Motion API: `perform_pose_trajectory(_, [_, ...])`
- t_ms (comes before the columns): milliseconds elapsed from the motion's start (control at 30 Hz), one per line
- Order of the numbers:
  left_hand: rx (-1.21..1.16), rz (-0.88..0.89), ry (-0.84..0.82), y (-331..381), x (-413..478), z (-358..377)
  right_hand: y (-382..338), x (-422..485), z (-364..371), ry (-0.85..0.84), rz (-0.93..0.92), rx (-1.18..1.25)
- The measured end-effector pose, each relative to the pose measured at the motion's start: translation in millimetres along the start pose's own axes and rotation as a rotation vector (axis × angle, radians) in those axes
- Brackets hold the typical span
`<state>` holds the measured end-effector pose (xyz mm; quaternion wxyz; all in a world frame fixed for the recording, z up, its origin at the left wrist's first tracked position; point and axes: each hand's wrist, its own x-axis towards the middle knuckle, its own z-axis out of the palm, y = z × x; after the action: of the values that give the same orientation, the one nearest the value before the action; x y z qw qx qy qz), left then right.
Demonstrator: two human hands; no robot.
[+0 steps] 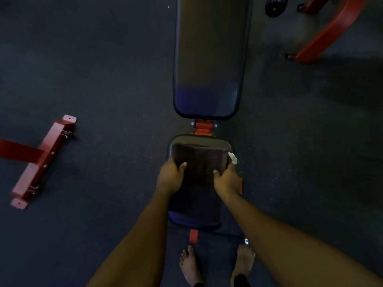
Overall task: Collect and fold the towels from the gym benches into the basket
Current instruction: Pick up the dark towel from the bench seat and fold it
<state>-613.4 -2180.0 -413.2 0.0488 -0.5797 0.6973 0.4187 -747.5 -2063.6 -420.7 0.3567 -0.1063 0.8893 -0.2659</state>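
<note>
From the head camera there is one bench (207, 59), made of two pads in line: a long back pad at the far end and a shorter seat pad (199, 138) at the near end, joined by one red hinge (204, 126). One dark towel (202, 160) lies lengthwise on the seat pad, its far edge just short of the pad's far edge and its near end reaching towards the pad's near edge. Two hands are on it, set apart at opposite sides. The left hand (170, 177) grips the towel's left edge with the thumb laid on top and the fingers curled under. The right hand (227, 180) does the same at the right edge, thumb on top. Both hands are clamped on the cloth about halfway along the pad. One small white scrap (233, 158), possibly paper, sticks out at the seat pad's right edge just beyond the right hand. Two bare feet (189, 264) stand on the floor at the near end of the bench. The floor (103, 79) is dark and speckled, and the room is dimly lit. One red metal foot bar (39, 160) lies on the floor well to the left, one curved red frame (331, 27) sits at the far right, and one round black object (275, 6) lies beside the back pad's far right corner.
</note>
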Motion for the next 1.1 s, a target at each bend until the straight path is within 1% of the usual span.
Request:
perform_pose_trajectory(100, [-0.049,0.069,0.096,23,-22,-29,-30,-16,-18,0.006,-0.026,0.104])
perform_pose_trajectory(300, [-0.12,0.256,0.295,80,-89,-138,-122,-79,-93,0.038,-0.265,0.191])
perform_pose_trajectory(433, [-0.187,0.389,0.392,113,-148,-218,-187,-142,-144,0.071,-0.409,0.238])
perform_pose_trajectory(600, [-0.249,0.472,0.505,139,-208,-292,-251,-205,-189,0.065,-0.583,0.307])
perform_pose_trajectory(700, [-0.278,0.516,0.601,141,-247,-330,-281,-248,-204,0.057,-0.699,0.317])
perform_pose_trajectory(767, [-0.287,0.518,0.66,136,-265,-349,-296,-266,-205,0.023,-0.761,0.318])
perform_pose_trajectory(867, [-0.296,0.474,0.752,118,-297,-368,-310,-290,-194,-0.066,-0.839,0.303])
perform_pose_trajectory(1000, [-0.31,0.314,0.931,70,-356,-383,-322,-344,-160,-0.296,-0.965,0.316])
perform_pose_trajectory(1100, [-0.295,0.202,1.034,31,-396,-384,-323,-374,-127,-0.397,-1.035,0.259])
